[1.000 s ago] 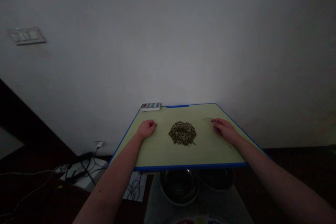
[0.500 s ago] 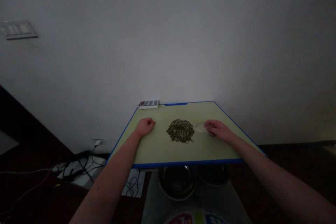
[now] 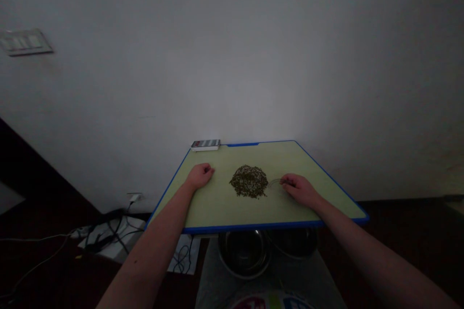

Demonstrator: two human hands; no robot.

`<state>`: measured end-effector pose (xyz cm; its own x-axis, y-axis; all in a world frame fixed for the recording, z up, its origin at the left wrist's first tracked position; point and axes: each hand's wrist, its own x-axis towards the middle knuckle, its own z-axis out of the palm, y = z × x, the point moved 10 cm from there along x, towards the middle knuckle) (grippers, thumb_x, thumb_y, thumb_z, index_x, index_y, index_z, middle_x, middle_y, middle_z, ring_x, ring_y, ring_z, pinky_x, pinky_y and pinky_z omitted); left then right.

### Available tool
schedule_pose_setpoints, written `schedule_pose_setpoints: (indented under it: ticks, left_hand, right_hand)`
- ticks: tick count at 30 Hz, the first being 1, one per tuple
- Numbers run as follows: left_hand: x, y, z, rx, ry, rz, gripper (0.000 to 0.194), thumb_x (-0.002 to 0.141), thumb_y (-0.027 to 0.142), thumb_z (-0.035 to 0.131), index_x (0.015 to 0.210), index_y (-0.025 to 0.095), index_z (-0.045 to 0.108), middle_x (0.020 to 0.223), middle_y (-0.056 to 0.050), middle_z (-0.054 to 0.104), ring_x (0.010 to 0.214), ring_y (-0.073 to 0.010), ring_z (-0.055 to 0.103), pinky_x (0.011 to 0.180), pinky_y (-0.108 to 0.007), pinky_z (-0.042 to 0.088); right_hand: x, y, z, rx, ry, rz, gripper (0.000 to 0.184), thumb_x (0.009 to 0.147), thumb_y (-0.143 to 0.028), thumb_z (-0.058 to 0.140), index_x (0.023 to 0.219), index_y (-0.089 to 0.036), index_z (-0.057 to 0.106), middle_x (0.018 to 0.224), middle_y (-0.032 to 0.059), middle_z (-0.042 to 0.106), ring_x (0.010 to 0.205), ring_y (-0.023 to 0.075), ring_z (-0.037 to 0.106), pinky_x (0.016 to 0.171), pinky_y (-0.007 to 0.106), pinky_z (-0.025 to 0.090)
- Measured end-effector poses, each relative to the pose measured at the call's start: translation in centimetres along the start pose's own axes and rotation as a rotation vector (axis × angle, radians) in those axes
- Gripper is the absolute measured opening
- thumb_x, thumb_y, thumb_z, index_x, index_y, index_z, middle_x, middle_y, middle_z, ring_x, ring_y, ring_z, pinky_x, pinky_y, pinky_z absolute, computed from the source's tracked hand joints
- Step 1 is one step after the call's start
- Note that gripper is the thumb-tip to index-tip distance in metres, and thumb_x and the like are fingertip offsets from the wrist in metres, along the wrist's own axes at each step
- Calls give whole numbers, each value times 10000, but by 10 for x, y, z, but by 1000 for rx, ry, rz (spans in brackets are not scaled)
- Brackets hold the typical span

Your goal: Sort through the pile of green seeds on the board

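A low pile of small green-brown and pale grains, like beans or seeds (image 3: pixel 249 181), lies in the middle of the pale yellow-green table top (image 3: pixel 217 212). To its left, my left hand (image 3: pixel 200 175) rests on the surface, fingers curled closed and nothing visible in them. On the other side, my right hand (image 3: pixel 297 188) pinches a thin, clear, curved piece (image 3: pixel 274 182), which may be a plastic spoon or scoop. That piece reaches the right edge of the pile; its exact shape is blurred and partly hidden by my fingers.
A phone-like device on a white block (image 3: pixel 206 145) sits at the far left corner. Metal bowls, one in front (image 3: pixel 244 253) and one to the right (image 3: pixel 295 241), are below the table's blue front edge. Cables (image 3: pixel 116 231) lie on the floor at left; a wall (image 3: pixel 232 58) rises behind.
My right hand has shifted slightly down and left, and the clear piece has turned, now showing as a thin curved outline. My left hand stays where it was.
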<state>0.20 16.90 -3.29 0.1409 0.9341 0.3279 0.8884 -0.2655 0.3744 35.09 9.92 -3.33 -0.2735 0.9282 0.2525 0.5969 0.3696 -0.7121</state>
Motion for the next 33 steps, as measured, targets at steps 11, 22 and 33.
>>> schedule_pose_setpoints:
  ticks: [11,22,33]
  left_hand:
    - [-1,3,-2,20,-9,-12,291,794,395,455,620,175,533,604,-13,554,581,-132,461,554,-260,296]
    - [-2,5,-4,20,2,-3,279,789,388,455,630,176,546,611,-12,562,583,-132,470,553,-260,307]
    - [-1,5,-3,36,-19,-12,282,790,387,448,639,174,555,610,-14,561,586,-135,473,556,-264,316]
  right_hand:
    - [1,-3,5,-140,-30,-46,198,751,-260,449,813,-169,614,654,15,605,590,143,528,572,256,379]
    - [-1,-5,9,-156,-75,-50,203,735,-253,458,802,-166,629,658,23,617,594,151,539,571,262,385]
    - [-4,-7,14,-55,-126,-27,169,709,-225,458,777,-170,602,548,-15,552,494,120,485,484,232,349]
